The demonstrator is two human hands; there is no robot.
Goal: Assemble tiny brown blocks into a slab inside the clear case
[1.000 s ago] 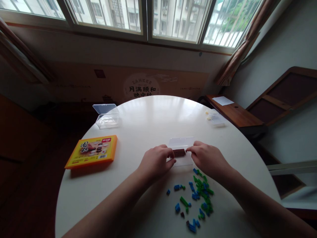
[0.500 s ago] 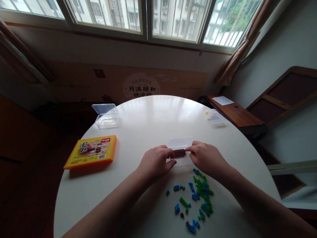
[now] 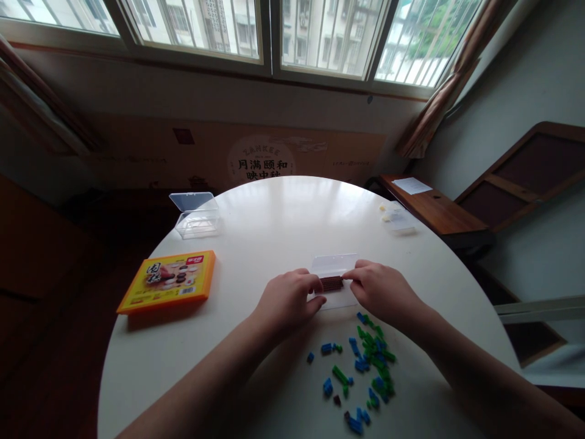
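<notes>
A small row of dark brown building bricks [image 3: 331, 284] lies in a clear plastic case [image 3: 340, 300], whose lid is raised at the back. My left hand [image 3: 292, 296] has its curled fingers at the left end of the row, with the thumb lower and in front. At the right end, the index fingertip of my right hand [image 3: 377, 283] presses against the bricks while its other fingers are bent. Both hands rest at the case and partly cover its sides. Nearer me lie loose green bricks [image 3: 377, 353] and blue bricks [image 3: 328, 386], plus a lone brown brick [image 3: 337, 400].
A yellow and orange board game box [image 3: 169, 280] lies at the left of the round white table [image 3: 283, 225]. An open clear box [image 3: 197, 224] is behind it. Another clear container [image 3: 401, 218] with small yellowish pieces stands at the far right edge.
Both hands stay on the row of brown bricks in nearly the same pose. The view has shifted only slightly.
</notes>
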